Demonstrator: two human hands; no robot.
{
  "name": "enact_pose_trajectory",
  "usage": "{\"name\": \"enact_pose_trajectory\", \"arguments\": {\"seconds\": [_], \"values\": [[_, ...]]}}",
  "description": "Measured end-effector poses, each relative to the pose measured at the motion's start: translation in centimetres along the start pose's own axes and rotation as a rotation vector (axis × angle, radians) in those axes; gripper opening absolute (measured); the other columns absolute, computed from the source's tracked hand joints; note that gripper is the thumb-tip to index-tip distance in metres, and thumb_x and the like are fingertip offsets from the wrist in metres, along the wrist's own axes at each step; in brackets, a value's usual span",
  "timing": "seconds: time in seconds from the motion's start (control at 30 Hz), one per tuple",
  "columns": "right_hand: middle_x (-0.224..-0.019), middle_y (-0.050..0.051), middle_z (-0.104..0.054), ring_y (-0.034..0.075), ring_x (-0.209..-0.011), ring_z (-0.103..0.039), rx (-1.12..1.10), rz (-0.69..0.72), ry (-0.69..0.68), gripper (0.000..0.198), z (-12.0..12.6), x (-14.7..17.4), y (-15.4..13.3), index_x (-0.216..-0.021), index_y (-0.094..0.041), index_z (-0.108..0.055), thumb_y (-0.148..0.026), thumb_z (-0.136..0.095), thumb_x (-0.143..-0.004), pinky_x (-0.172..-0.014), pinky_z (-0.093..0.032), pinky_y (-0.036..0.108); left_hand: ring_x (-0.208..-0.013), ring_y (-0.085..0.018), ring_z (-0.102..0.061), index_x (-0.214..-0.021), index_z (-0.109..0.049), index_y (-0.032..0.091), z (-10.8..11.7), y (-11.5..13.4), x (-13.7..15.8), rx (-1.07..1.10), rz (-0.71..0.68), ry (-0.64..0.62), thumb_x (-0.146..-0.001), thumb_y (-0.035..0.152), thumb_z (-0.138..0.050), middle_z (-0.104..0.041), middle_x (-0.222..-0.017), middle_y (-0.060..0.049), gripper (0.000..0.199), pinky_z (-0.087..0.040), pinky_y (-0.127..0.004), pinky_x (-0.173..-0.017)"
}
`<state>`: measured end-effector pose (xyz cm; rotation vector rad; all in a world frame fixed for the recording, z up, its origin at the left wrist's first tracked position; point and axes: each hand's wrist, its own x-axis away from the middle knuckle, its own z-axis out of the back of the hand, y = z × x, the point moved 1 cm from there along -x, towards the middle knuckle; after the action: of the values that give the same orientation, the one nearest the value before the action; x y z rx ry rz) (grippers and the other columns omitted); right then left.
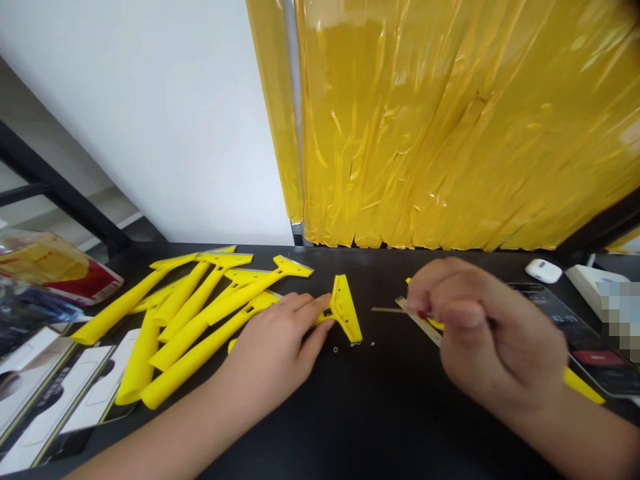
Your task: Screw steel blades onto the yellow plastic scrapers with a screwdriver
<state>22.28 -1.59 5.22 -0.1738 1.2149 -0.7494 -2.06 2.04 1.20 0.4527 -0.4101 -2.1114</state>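
My left hand (280,340) is closed around the neck of a yellow scraper (347,310), whose flat head with small holes sticks out past the fingertips. In my right hand (485,333), the curled fingers grip a screwdriver (387,309); its thin shaft points left toward the scraper head, and its handle is mostly hidden. Below the head lie a few tiny metal pieces (336,349). Partly behind my right hand is a flat metal strip (417,321), and a yellow handle (584,387) shows beneath the wrist.
Several yellow scrapers (200,300) are piled at the left, beside white-and-black packaging (75,393) and a red-and-yellow package (70,267). To the right are a phone (590,340) and a white earphone case (544,271). Yellow plastic sheeting (450,133) hangs behind the black table (370,413).
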Motion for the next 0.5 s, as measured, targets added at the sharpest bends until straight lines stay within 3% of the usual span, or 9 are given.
{"name": "enact_pose_trajectory", "arguments": {"seconds": [0.07,0.1,0.13,0.2,0.27,0.4,0.5], "values": [[-0.082,0.002,-0.063,0.016,-0.077,-0.063,0.124,-0.121,0.148,0.031,1.5,-0.9,0.1,-0.084,-0.022,-0.056,-0.036,-0.047,-0.11,-0.069,-0.048,0.033,-0.11,-0.028,-0.067,-0.142,-0.065,0.026,0.5,0.3,-0.2,0.221,0.075,0.07,-0.105,0.04,-0.052,-0.073,-0.119,-0.009,0.041,-0.052,-0.047,-0.104],[-0.077,0.001,-0.062,0.016,-0.072,-0.061,0.192,-0.215,0.158,0.033,2.0,-1.2,0.2,-0.082,-0.023,-0.057,-0.039,-0.05,-0.109,-0.064,-0.047,0.032,-0.104,-0.026,-0.068,-0.145,-0.062,0.026,0.7,0.6,-0.3,0.382,0.133,0.089,-0.105,0.042,-0.052,-0.073,-0.117,-0.009,0.044,-0.053,-0.046,-0.102],[-0.072,-0.001,-0.061,0.015,-0.065,-0.059,0.244,-0.314,0.106,0.035,2.2,-1.3,0.2,-0.079,-0.023,-0.058,-0.042,-0.052,-0.108,-0.059,-0.045,0.03,-0.095,-0.023,-0.069,-0.149,-0.058,0.025,1.0,1.1,-0.3,0.568,0.196,0.1,-0.104,0.043,-0.053,-0.073,-0.114,-0.008,0.048,-0.056,-0.044,-0.098],[-0.062,-0.003,-0.057,0.013,-0.054,-0.054,0.263,-0.467,-0.136,0.037,1.7,-0.8,0.2,-0.077,-0.024,-0.06,-0.05,-0.058,-0.104,-0.048,-0.038,0.028,-0.082,-0.019,-0.07,-0.158,-0.046,0.027,1.3,2.3,-0.4,0.952,0.31,0.092,-0.102,0.041,-0.058,-0.071,-0.11,-0.006,0.058,-0.061,-0.04,-0.086],[-0.06,-0.003,-0.059,0.014,-0.051,-0.054,0.162,-0.523,-0.38,0.035,0.1,0.8,-0.3,-0.079,-0.025,-0.063,-0.054,-0.065,-0.097,-0.043,-0.036,0.026,-0.087,-0.018,-0.072,-0.162,-0.036,0.035,1.2,3.7,-0.2,1.244,0.37,0.107,-0.097,0.033,-0.066,-0.069,-0.11,-0.003,0.071,-0.062,-0.037,-0.086],[-0.069,-0.003,-0.063,0.012,-0.057,-0.056,-0.023,-0.656,-0.61,0.021,-3.0,4.6,-1.7,-0.081,-0.024,-0.061,-0.038,-0.067,-0.097,-0.046,-0.038,0.022,-0.107,-0.021,-0.074,-0.162,-0.033,0.043,-0.5,5.5,0.7,1.473,0.46,0.121,-0.092,0.026,-0.075,-0.07,-0.107,0.0,0.083,-0.056,-0.042,-0.103],[-0.063,-0.005,-0.055,0.011,-0.052,-0.05,0.139,-0.569,-0.628,0.025,-2.4,6.0,-2.2,-0.073,-0.023,-0.051,-0.028,-0.066,-0.092,-0.043,-0.034,0.022,-0.119,-0.025,-0.071,-0.162,-0.033,0.042,-1.6,5.5,1.7,1.503,0.47,0.027,-0.093,0.03,-0.072,-0.071,-0.12,-0.004,0.081,-0.053,-0.047,-0.11]]}}
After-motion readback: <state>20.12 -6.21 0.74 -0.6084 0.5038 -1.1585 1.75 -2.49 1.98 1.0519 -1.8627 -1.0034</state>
